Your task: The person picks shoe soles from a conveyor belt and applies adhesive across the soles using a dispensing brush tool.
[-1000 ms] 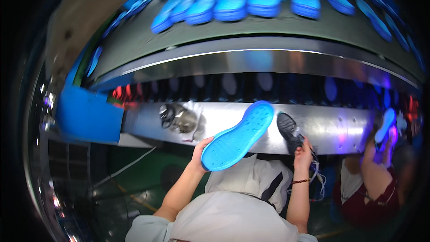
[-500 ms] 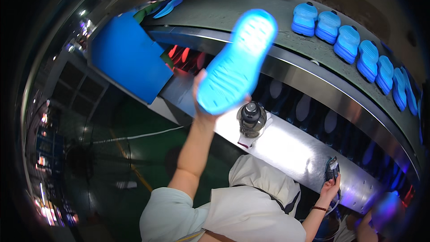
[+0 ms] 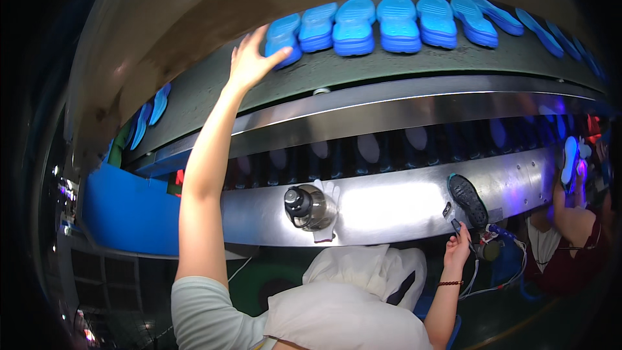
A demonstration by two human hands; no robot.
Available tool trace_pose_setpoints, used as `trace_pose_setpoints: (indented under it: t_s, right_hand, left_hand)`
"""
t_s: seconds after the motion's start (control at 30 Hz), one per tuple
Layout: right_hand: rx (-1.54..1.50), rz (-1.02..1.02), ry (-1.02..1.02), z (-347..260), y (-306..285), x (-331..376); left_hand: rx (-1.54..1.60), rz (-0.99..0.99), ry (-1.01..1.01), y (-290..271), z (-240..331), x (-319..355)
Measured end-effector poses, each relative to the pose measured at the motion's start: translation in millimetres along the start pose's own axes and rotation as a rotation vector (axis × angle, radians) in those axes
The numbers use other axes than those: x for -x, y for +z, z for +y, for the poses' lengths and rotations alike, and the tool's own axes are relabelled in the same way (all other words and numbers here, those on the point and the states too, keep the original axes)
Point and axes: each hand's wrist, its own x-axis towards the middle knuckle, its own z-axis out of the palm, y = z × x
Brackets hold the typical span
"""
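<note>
My left hand is stretched far over the conveyor belt, fingers and thumb spread. Its thumb lies at the near edge of the leftmost blue shoe sole in a row; whether it touches I cannot tell. Beside that stand more thick blue soles, such as one farther right. Low on the right, my right hand is closed round a small dark hand tool, whose kind I cannot make out. A black shoe sole lies on the metal bench just beyond this hand.
A dark-capped clear bottle stands on a white glove on the steel bench. The belt's metal rail runs between. A blue panel is at left. Another person's hand is near a glowing sole at far right.
The blue sole that my left hand held up is out of that hand, which has reached out to the row on the belt. My view has swung to the right.
</note>
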Motion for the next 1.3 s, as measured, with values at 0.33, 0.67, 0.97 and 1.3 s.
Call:
trace_pose_setpoints:
  t_s: [0.33, 0.67, 0.97, 1.3]
  right_hand:
    - [-0.133, -0.017, 0.136, -12.3, -29.3, 1.8]
    - [-0.055, -0.214, 0.077, -69.9, -19.8, -28.3]
    - [0.128, -0.491, -0.043, -112.6, -5.2, -41.3]
    - [0.013, -0.538, 0.028, -141.6, 10.4, -37.4]
  left_hand:
    - [0.021, -0.356, -0.098, 61.4, 49.4, -37.5]
    - [0.437, -0.065, 0.051, 104.5, 162.8, -45.7]
    - [1.058, 0.724, -0.28, 46.5, 172.9, 129.5]
    - [2.692, -0.407, -0.596, 52.0, 213.5, 286.8]
